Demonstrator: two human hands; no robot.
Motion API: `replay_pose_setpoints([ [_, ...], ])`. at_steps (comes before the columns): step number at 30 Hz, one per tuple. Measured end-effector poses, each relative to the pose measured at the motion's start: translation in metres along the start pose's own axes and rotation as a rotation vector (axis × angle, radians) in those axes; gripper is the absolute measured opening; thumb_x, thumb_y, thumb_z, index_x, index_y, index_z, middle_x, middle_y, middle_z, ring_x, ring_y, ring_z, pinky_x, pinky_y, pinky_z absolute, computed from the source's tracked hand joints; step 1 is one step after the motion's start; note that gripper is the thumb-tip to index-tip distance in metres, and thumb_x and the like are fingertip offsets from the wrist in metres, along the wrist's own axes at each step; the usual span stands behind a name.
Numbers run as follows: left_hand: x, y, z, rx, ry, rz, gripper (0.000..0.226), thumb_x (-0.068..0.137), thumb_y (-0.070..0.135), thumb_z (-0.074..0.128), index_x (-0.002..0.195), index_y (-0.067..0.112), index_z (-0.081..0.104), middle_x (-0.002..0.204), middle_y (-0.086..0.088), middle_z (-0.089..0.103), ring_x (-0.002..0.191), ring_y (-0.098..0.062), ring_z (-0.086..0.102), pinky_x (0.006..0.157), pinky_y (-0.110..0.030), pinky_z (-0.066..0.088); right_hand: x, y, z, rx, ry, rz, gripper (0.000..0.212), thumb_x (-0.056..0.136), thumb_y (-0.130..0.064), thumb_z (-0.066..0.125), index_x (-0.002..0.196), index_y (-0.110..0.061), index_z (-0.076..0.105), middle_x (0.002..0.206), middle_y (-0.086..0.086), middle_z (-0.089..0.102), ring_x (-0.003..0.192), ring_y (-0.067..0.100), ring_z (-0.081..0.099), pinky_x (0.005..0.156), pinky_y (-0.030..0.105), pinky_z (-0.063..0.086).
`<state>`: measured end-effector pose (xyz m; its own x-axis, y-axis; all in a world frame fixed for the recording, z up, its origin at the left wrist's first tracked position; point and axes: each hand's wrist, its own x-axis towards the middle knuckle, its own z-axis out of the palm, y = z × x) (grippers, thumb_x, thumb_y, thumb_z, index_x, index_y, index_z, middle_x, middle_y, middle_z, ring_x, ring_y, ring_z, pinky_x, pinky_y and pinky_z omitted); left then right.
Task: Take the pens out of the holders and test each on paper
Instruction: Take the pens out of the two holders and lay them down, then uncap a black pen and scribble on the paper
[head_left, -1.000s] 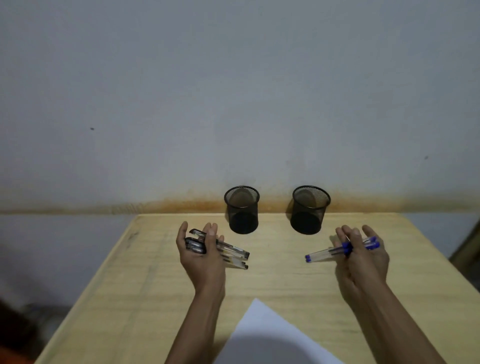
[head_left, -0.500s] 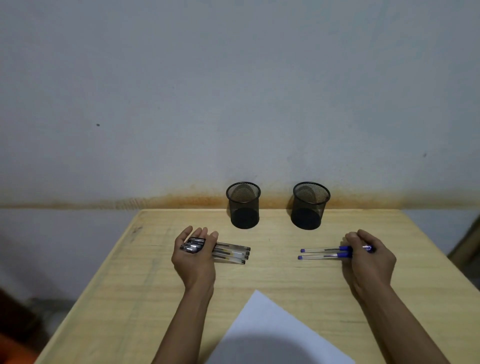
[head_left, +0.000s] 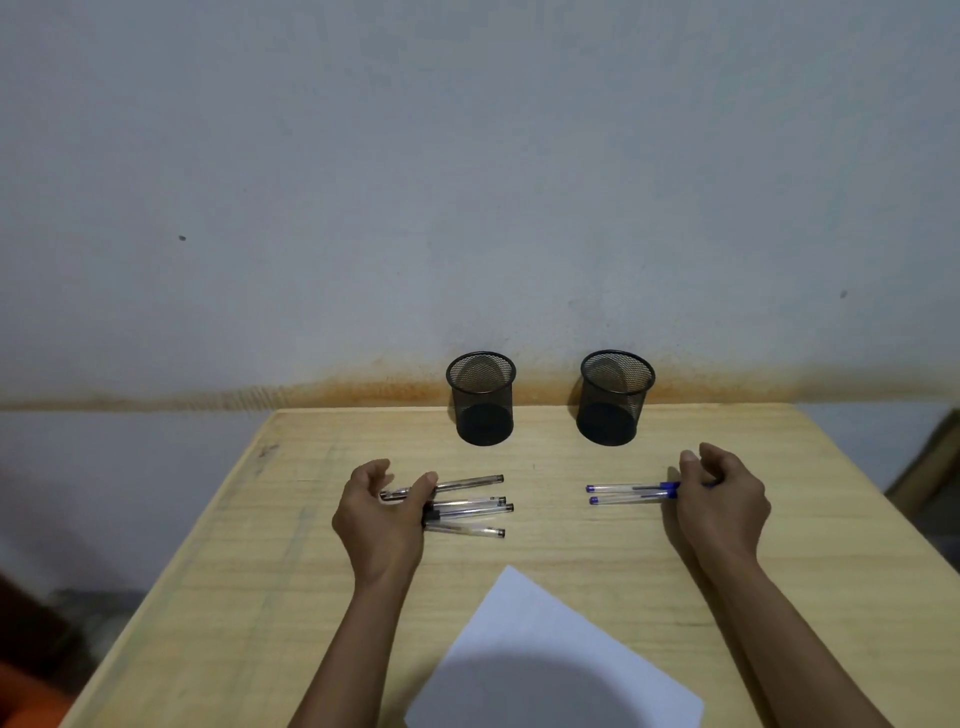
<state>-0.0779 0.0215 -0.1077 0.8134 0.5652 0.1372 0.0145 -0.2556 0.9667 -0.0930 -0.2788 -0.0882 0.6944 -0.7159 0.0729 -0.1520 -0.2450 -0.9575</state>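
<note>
Two black mesh holders, one on the left (head_left: 482, 400) and one on the right (head_left: 614, 399), stand at the table's far edge with no pens showing in them. Several clear pens with black ends (head_left: 467, 509) lie spread on the table in front of the left holder. My left hand (head_left: 382, 517) arches over their left ends, fingers loosely curled, thumb touching the top pen. Two blue-capped pens (head_left: 623, 493) lie side by side in front of the right holder. My right hand (head_left: 722, 501) hovers at their capped ends, fingers loosely curled. A white paper sheet (head_left: 545, 654) lies near me.
The light wooden table (head_left: 291, 582) stands against a grey wall with a rusty stain line. Its left and right edges drop to the floor. An orange object (head_left: 26, 696) shows at the bottom left corner, and a brownish object (head_left: 930, 462) beyond the right edge.
Both hands came down from holding the pen bundles in the air. The pens now lie on the table, the black ones spread apart, and both grips have loosened.
</note>
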Motion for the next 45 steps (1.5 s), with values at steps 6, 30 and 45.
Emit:
replay_pose_setpoints([
  [6,-0.008,-0.007,-0.004,0.241,-0.053,0.158,0.048,0.087,0.032,0.076,0.124,0.004,0.064,0.128,-0.012,0.066,0.117,-0.029,0.062,0.102,-0.038,0.046,-0.005,0.002,-0.009,-0.071,-0.01,-0.05,0.038,0.101,-0.022,0.058,0.134,-0.002,0.06,0.133,0.02,0.064,0.123,0.033,0.059,0.096,0.029,0.039],
  [30,-0.03,0.02,-0.048,0.269,-0.165,0.153,0.055,0.097,0.039,0.059,0.143,0.012,0.051,0.148,-0.003,0.05,0.131,-0.01,0.046,0.096,-0.017,0.034,-0.049,-0.025,-0.009,0.035,-0.164,-0.202,0.034,0.094,-0.027,0.069,0.127,-0.023,0.067,0.121,-0.001,0.067,0.109,0.013,0.062,0.094,0.027,0.046],
  [45,-0.009,-0.036,-0.088,0.951,-0.197,0.236,0.059,0.103,0.05,0.03,0.148,0.014,0.043,0.16,-0.009,0.034,0.151,-0.025,0.02,0.122,-0.05,0.014,-0.13,-0.05,0.088,-0.789,-0.853,-0.863,0.041,0.097,-0.035,0.054,0.059,-0.021,0.054,0.07,0.0,0.057,0.087,0.025,0.044,0.069,0.035,0.036],
])
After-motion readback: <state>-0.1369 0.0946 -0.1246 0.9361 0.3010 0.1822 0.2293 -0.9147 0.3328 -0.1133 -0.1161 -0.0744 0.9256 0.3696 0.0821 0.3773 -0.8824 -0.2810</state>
